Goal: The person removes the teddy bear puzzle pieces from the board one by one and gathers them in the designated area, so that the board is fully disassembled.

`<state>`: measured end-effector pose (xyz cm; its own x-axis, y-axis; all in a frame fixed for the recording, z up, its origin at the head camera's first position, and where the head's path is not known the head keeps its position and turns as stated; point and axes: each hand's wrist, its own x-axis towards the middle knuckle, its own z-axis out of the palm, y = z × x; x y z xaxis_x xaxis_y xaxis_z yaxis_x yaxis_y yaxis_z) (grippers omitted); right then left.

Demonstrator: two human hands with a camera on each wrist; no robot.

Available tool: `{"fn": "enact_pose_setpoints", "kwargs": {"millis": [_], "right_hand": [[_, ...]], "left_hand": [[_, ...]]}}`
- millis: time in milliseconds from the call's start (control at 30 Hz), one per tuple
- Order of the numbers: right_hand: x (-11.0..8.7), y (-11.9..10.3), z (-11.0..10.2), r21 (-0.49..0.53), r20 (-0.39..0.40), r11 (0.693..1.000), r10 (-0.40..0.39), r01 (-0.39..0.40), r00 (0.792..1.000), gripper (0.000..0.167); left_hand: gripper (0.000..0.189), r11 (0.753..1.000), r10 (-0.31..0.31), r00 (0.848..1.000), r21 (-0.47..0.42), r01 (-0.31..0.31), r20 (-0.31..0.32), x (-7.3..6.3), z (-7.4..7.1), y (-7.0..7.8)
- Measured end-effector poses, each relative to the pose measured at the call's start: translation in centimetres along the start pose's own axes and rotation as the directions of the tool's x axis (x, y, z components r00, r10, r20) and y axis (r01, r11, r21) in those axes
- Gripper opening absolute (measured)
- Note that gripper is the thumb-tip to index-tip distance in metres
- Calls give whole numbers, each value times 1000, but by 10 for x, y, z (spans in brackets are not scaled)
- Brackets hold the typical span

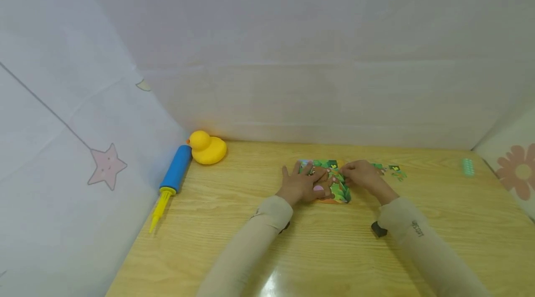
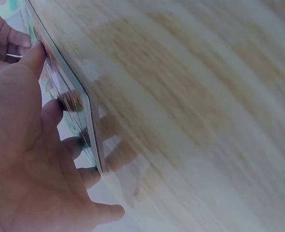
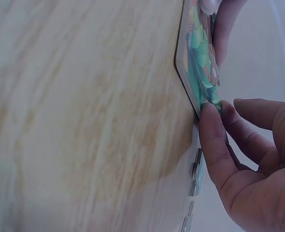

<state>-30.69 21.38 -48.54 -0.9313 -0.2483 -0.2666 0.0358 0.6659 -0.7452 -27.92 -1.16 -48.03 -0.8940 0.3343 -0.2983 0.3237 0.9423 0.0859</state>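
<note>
A jigsaw puzzle (image 1: 343, 193) with a brown animal among green leaves lies on the table, set in a thin flat board. My left hand (image 1: 297, 186) rests on its left part with fingers spread; the left wrist view shows the fingertips pressing on the pieces near the board's edge. At the upper right edge of the board, my right hand (image 1: 362, 176) pinches a green puzzle piece (image 3: 216, 100) between thumb and finger, seen closer in the right wrist view. Part of the picture is hidden under the left hand.
Several loose puzzle pieces (image 1: 394, 170) lie right of the right hand. A yellow rubber duck (image 1: 209, 149) and a blue hand pump (image 1: 177, 169) with a yellow nozzle stand at the left. A small light-green item (image 1: 468, 167) lies far right. White cloth walls (image 1: 292, 97) border the wooden table (image 1: 326, 250).
</note>
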Motion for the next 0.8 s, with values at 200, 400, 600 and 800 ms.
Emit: {"fn": "enact_pose_setpoints", "kwargs": {"millis": [200,400,600,800], "right_hand": [[-1,1,-2,57,11,998,-3,3,1000,39],[-3,1,-1,70,20,997,15,-17,1000,36],[-1,5,3,95,-11,995,10,-9,1000,32],[-1,6,4,126,-25,992,3,0,1000,30]], "left_hand": [[77,1000,-1,1000,0,1,6,1,0,-1],[77,1000,-1,1000,-15,1,12,0,0,-2],[78,1000,-4,1000,-20,5,10,-2,-1,-1],[79,999,-34,999,-5,34,-4,-2,0,6]]}}
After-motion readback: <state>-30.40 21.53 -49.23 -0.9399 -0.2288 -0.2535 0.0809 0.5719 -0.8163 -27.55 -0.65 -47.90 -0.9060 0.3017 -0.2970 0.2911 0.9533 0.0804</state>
